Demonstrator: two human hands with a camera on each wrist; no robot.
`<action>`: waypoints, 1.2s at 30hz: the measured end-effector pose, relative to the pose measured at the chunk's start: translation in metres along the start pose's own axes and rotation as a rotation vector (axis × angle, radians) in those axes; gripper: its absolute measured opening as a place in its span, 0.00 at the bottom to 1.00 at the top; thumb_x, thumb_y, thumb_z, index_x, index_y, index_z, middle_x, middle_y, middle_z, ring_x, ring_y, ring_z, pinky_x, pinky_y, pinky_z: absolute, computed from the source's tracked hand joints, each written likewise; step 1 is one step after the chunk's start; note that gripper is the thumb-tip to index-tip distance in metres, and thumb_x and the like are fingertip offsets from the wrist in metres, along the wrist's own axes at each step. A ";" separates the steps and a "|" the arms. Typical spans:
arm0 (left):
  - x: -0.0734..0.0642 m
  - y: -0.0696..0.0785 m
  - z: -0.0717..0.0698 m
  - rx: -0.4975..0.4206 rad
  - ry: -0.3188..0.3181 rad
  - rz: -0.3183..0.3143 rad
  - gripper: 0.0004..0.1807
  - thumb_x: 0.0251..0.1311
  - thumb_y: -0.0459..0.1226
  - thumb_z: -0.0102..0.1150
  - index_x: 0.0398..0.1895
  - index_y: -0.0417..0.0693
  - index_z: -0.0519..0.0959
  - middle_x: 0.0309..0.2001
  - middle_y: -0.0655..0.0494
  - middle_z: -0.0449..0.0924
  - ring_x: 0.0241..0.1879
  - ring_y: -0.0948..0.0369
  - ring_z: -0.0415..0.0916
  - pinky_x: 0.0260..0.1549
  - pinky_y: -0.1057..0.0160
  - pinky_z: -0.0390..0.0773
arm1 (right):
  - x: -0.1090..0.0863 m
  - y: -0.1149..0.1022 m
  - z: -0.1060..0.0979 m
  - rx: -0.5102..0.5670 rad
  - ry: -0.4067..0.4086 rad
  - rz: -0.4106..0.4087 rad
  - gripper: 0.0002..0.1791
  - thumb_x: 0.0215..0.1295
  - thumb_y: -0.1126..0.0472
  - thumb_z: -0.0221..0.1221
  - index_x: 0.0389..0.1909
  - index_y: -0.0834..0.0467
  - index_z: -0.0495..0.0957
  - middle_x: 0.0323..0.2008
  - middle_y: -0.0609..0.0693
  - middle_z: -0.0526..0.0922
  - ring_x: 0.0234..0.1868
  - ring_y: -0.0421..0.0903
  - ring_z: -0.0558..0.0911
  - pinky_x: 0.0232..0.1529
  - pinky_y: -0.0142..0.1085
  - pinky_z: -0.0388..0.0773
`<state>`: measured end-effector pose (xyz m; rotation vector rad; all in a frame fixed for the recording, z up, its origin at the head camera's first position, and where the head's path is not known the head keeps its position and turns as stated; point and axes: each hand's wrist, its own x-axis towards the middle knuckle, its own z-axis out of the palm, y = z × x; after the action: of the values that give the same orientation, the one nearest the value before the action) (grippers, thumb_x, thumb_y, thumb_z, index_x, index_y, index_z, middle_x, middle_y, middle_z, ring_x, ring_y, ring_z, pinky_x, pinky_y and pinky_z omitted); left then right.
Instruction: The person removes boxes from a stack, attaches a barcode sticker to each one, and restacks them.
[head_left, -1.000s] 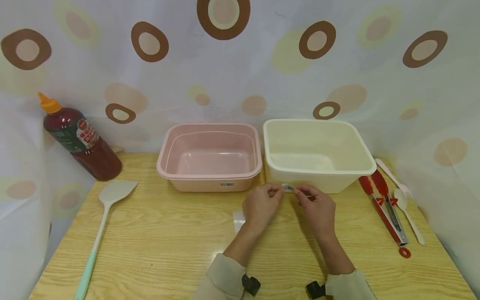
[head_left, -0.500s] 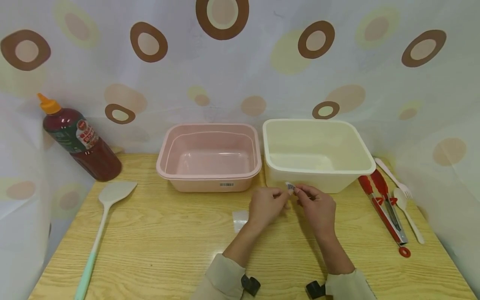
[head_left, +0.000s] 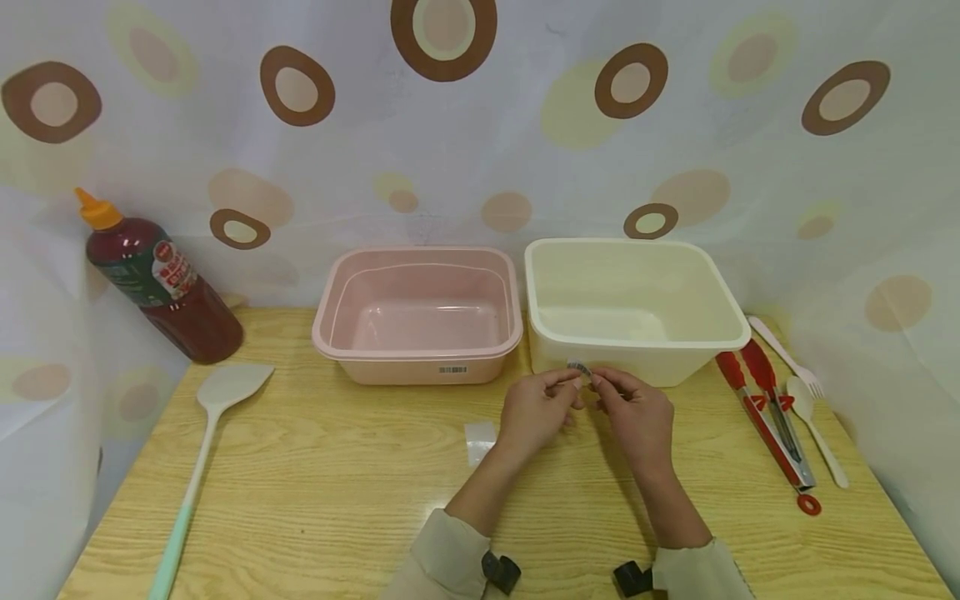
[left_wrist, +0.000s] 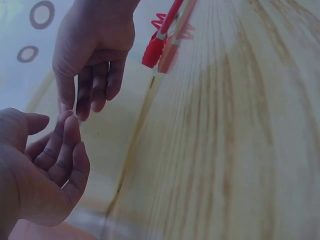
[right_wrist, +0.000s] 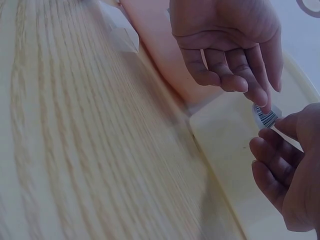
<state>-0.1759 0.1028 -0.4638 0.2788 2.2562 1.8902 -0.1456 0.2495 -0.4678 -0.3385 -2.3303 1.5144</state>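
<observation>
A small white barcode sticker (head_left: 578,367) is held up just in front of the cream bin (head_left: 637,363). Its striped face curves between the fingertips in the right wrist view, where the sticker (right_wrist: 267,118) shows best. My right hand (head_left: 641,423) pinches its edge with thumb and index finger. On the other side my left hand (head_left: 531,417) touches the sticker with a fingertip, its thumb standing apart and its other fingers loosely bent. A pink basin (head_left: 397,369), with a barcode label (head_left: 453,369) low on its front, stands left of the cream bin.
A clear plastic piece (head_left: 480,442) lies by my left wrist. At right are red-tipped tongs (head_left: 772,429), a spoon (head_left: 817,429) and a pink fork (head_left: 786,354). A turner (head_left: 202,450) and a red sauce bottle (head_left: 165,287) are at left.
The sticker, earlier stretched between both hands, swung upright in my right fingers and now leans back toward the left. My left hand shifted right and its fingers loosened from the sticker's end.
</observation>
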 end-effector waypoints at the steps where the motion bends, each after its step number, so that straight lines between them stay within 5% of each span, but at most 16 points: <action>1: 0.000 0.000 0.000 -0.002 -0.001 -0.004 0.14 0.70 0.43 0.61 0.53 0.50 0.86 0.26 0.59 0.87 0.27 0.43 0.85 0.15 0.71 0.70 | 0.000 0.000 0.000 -0.002 0.002 0.000 0.13 0.70 0.58 0.64 0.46 0.62 0.88 0.42 0.62 0.90 0.34 0.41 0.89 0.35 0.32 0.86; 10: 0.000 0.001 -0.001 -0.016 -0.002 -0.043 0.16 0.71 0.43 0.59 0.57 0.51 0.85 0.26 0.60 0.87 0.28 0.44 0.86 0.16 0.70 0.71 | 0.002 0.003 0.001 -0.026 0.004 -0.002 0.11 0.70 0.59 0.64 0.46 0.61 0.88 0.41 0.61 0.90 0.33 0.49 0.90 0.33 0.31 0.86; 21: 0.001 0.000 -0.002 -0.045 0.006 -0.057 0.17 0.71 0.42 0.59 0.59 0.50 0.83 0.27 0.58 0.87 0.28 0.44 0.86 0.19 0.68 0.78 | 0.001 0.002 0.002 0.011 -0.009 0.020 0.13 0.71 0.57 0.63 0.48 0.60 0.88 0.43 0.61 0.89 0.33 0.45 0.90 0.34 0.32 0.86; 36: 0.000 0.002 -0.002 -0.025 0.016 -0.067 0.16 0.71 0.42 0.59 0.58 0.54 0.83 0.26 0.59 0.86 0.27 0.45 0.86 0.18 0.69 0.74 | 0.000 0.003 0.002 -0.030 0.006 0.008 0.14 0.74 0.54 0.60 0.49 0.58 0.88 0.37 0.63 0.90 0.30 0.47 0.88 0.30 0.26 0.83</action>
<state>-0.1764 0.1009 -0.4610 0.1821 2.2214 1.8925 -0.1465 0.2490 -0.4709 -0.3595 -2.3520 1.4817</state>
